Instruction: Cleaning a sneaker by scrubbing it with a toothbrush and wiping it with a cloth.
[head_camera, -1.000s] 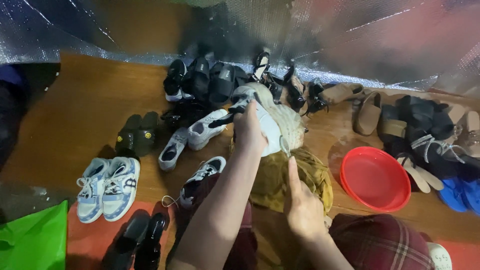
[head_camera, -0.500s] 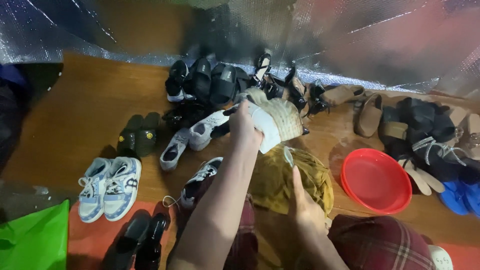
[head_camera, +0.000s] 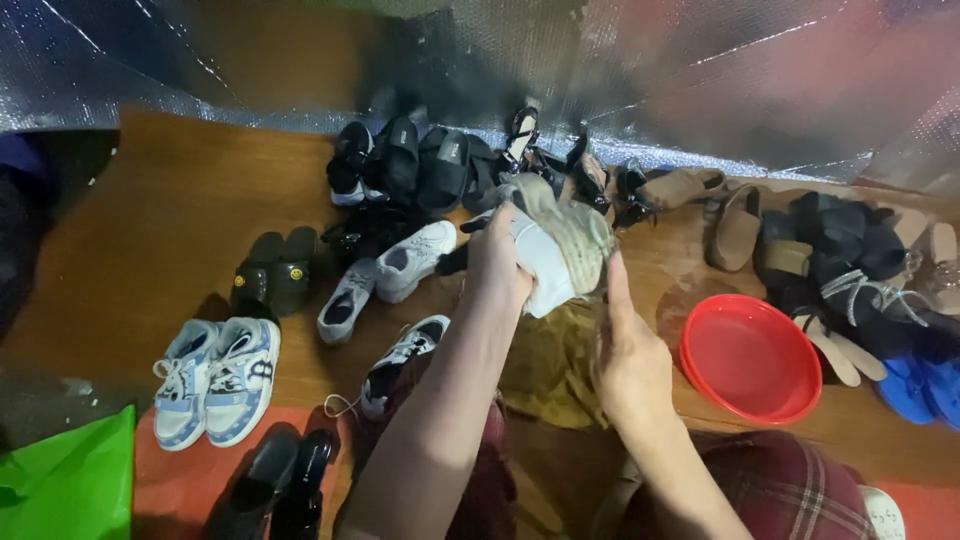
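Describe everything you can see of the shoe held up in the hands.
The shoe is pale, white and beige, with a woven, rope-like sole edge. It is held tilted above the floor, over a yellowish cloth. The left hand grips its near side; the right hand touches it from below with raised fingers. Its inside is hidden.

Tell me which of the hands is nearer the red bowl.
Right. The right hand is just left of the red bowl, apart from it; the left hand is farther left, gripping the pale shoe.
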